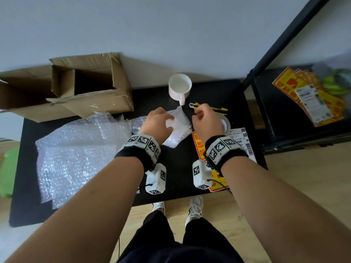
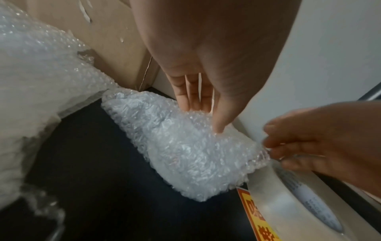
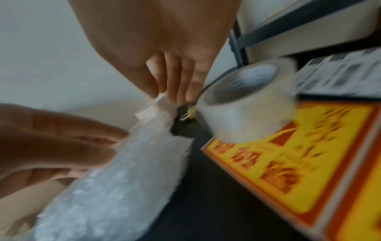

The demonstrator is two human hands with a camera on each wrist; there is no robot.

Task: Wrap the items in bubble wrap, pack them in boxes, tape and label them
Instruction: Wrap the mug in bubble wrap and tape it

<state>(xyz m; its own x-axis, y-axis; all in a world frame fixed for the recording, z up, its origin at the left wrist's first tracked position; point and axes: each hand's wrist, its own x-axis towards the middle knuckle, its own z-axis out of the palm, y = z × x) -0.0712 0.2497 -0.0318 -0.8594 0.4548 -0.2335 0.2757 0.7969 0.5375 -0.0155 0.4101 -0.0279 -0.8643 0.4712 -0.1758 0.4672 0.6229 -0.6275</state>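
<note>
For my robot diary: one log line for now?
left hand: presses bubble-wrap bundle | right hand: pinches its corner | mug: unwrapped

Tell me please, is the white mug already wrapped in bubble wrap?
No, the white mug stands bare on the black table, beyond the bubble-wrapped bundle.

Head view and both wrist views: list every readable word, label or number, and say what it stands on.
Nothing reads well enough to quote.
red and yellow stickers: large Chinese characters, blurred or partly covered.
white shipping labels: barcodes and print, too small.
tape roll: core print blurred.
shelf stickers: blurred.
</note>
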